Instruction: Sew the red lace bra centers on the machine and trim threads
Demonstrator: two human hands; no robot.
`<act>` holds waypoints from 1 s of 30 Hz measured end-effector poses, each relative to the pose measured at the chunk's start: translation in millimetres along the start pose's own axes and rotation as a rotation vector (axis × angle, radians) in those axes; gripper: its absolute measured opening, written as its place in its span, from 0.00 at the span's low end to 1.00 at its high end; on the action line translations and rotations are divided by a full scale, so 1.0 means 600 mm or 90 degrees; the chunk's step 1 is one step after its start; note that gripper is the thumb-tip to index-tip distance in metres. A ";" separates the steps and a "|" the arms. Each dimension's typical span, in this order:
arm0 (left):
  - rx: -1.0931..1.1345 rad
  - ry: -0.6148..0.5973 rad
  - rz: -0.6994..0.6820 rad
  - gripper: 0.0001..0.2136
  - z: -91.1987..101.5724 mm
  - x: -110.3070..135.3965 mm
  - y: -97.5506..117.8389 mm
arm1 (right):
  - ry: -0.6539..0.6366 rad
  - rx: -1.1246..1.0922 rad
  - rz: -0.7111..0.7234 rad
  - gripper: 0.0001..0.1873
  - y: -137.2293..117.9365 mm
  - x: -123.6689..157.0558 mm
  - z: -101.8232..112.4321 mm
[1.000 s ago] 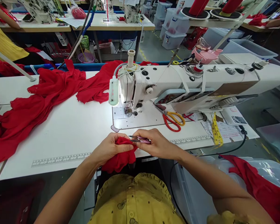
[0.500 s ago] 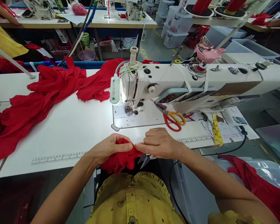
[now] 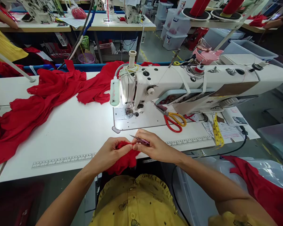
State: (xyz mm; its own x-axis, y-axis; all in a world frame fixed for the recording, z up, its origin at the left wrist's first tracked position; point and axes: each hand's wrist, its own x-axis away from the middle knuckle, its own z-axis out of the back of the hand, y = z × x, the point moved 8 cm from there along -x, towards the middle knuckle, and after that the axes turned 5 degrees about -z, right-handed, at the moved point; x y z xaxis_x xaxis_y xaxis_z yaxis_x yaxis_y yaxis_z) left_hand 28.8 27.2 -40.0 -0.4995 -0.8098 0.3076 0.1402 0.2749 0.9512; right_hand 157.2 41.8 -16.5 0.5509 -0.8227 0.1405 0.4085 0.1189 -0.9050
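My left hand point(image 3: 108, 152) is closed around a small bunch of red fabric point(image 3: 124, 160) at the front edge of the white table point(image 3: 68, 131). My right hand point(image 3: 153, 146) grips a small pair of thread snips point(image 3: 139, 139), blades pointing left over the fabric, and its fingertips also pinch the cloth. Both hands meet just in front of the white sewing machine point(image 3: 198, 84).
Red and yellow scissors point(image 3: 174, 119) lie on the machine bed. A long heap of red fabric point(image 3: 37, 103) covers the table's left and back. A yellow tape measure point(image 3: 217, 130) hangs at the right. A clear bin holding red cloth point(image 3: 261, 185) stands at my right.
My right hand turned the snips from pointing down under the fabric back up, so the blades point left above the cloth again. My left hand kept its hold.
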 end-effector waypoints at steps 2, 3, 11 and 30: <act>0.005 -0.011 0.006 0.17 0.000 0.006 -0.005 | -0.014 0.015 0.004 0.15 -0.005 -0.005 -0.004; 0.009 -0.007 0.000 0.16 0.002 0.010 -0.008 | -0.023 0.025 0.008 0.14 -0.007 -0.006 -0.006; 0.087 0.298 -0.061 0.14 0.087 0.099 -0.058 | -0.019 0.064 -0.013 0.04 -0.040 -0.045 -0.066; -0.718 0.114 -0.104 0.08 0.146 -0.179 0.030 | 0.259 0.593 -0.196 0.19 0.100 -0.028 0.071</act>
State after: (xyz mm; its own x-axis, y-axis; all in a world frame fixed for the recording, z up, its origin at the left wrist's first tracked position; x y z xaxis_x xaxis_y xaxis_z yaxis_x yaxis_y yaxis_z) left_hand 10.0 164.5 -58.0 -0.4662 -0.8799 0.0917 0.8145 -0.3864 0.4328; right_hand 203.3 86.4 -56.1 0.1145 -0.9934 0.0108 0.9800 0.1112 -0.1650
